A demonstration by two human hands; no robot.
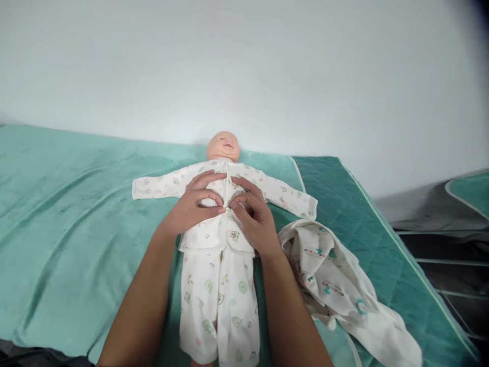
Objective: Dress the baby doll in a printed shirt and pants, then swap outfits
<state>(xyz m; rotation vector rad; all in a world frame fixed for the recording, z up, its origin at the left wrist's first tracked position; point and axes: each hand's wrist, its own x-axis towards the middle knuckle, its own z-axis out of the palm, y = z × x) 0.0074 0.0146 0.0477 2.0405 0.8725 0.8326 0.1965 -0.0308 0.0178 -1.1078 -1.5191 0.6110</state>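
Observation:
A baby doll lies on its back, dressed in a white patterned baby shirt with both sleeves spread out and matching trousers. Over the doll's belly, my left hand pinches one side of the shirt's front opening between thumb and index finger. My right hand pinches the other side, its fingertips almost meeting the left ones at the front edge. Any fastener between the fingertips is too small and covered to make out.
A green blanket covers the bed beneath the doll, above a darker quilted mat at the right. Crumpled white printed baby clothing lies right of the doll. Behind rises a white wall; a metal rack stands at far right.

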